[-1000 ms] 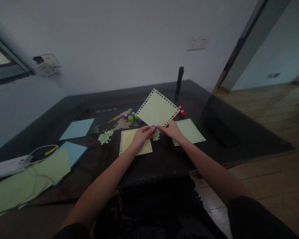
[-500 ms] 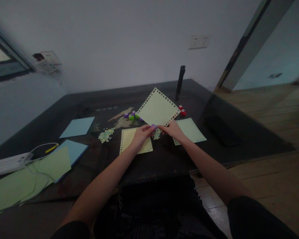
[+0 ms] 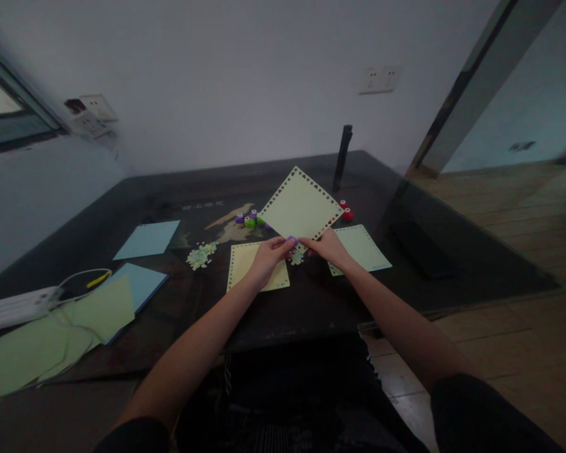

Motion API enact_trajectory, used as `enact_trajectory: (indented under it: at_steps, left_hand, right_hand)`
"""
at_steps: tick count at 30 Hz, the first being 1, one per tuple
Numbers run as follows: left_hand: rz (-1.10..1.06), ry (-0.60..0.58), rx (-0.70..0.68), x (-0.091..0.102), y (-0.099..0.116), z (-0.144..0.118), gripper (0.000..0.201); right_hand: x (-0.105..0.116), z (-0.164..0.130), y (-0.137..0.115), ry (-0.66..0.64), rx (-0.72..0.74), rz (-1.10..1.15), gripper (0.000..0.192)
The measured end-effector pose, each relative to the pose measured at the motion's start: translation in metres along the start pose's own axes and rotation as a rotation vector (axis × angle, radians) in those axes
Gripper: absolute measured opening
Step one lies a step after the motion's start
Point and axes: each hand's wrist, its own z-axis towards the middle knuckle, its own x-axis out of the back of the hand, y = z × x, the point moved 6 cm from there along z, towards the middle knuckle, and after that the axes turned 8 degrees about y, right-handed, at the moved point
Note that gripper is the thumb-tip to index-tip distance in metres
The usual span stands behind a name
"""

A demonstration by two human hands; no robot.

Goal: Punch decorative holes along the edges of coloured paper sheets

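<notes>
Very little has moved since the earlier frames: from the head camera, the whole scene has slipped only slightly to the right, while both hands and the raised sheet keep nearly the same position to each other.

Left hand (image 3: pixel 268 256) is closed around a small purple punch (image 3: pixel 291 240), with the thumb lying upon it. Right hand (image 3: pixel 329 246) is gripping the raised sheet (image 3: pixel 302 204) near its lower corner, between thumb and fingers. This sheet is pale yellow-green, stands tilted above the dark table (image 3: pixel 306 314), and has rows of small holes along its edges; its lower corner is at the purple punch.

Under the left hand lies a yellow sheet (image 3: pixel 243 264) with punched borders, and beside the right wrist lies a pale green sheet (image 3: pixel 362 250), also punched. One heap of paper bits (image 3: pixel 200 256) is left of the yellow sheet; some other bits (image 3: pixel 297 257) lie below the hands. Behind the raised sheet, green and purple punches (image 3: pixel 249 222) are grouped on the left, and red punches (image 3: pixel 347 214) on the right.
</notes>
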Motion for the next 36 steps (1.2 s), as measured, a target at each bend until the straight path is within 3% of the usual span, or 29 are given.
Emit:
enact_trajectory:
  at_steps: [36]
  left_hand:
    - [0.063,-0.006,-0.109,-0.0005,0.0045,0.0018,0.031]
  right_hand:
    - [0.0002,-0.0008,-0.0015,0.006,0.003,-0.006,0.015]
